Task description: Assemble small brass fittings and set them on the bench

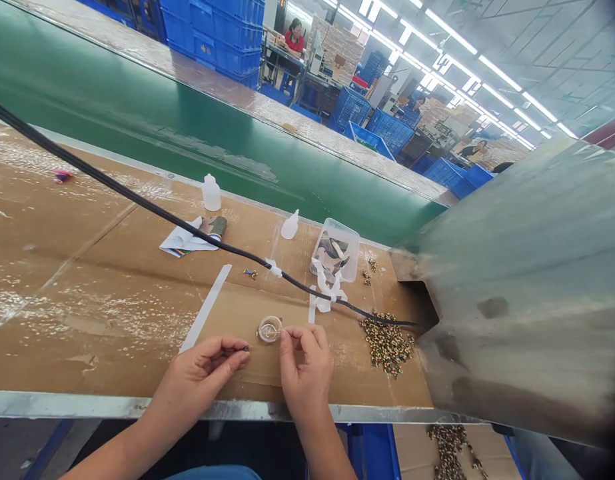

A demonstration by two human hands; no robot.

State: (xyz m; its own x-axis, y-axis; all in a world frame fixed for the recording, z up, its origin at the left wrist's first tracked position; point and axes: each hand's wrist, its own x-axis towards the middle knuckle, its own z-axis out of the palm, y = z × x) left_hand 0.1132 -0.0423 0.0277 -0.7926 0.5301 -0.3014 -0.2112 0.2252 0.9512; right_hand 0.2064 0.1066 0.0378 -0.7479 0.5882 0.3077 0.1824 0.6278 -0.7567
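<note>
My left hand point(202, 367) pinches a small dark piece point(246, 348) between thumb and fingertips, just above the cardboard. It is too small for me to tell its kind. My right hand point(307, 363) is closed in a pinch on a thin, pale stick point(274, 331), whose far end reaches over a small round clear dish point(262, 337). The dish sits on the brown cardboard between and slightly beyond my hands. To the right of my right hand lies a heap of small black-and-gold parts point(387, 343).
A black cable point(152, 205) crosses the cardboard-covered bench point(112, 293). Behind it stand white squeeze bottles point(212, 193) and a clear plastic box point(354, 257) holding camouflage-patterned pieces. A metal housing point(512, 287) blocks the right side. A green conveyor belt point(197, 143) runs beyond the bench.
</note>
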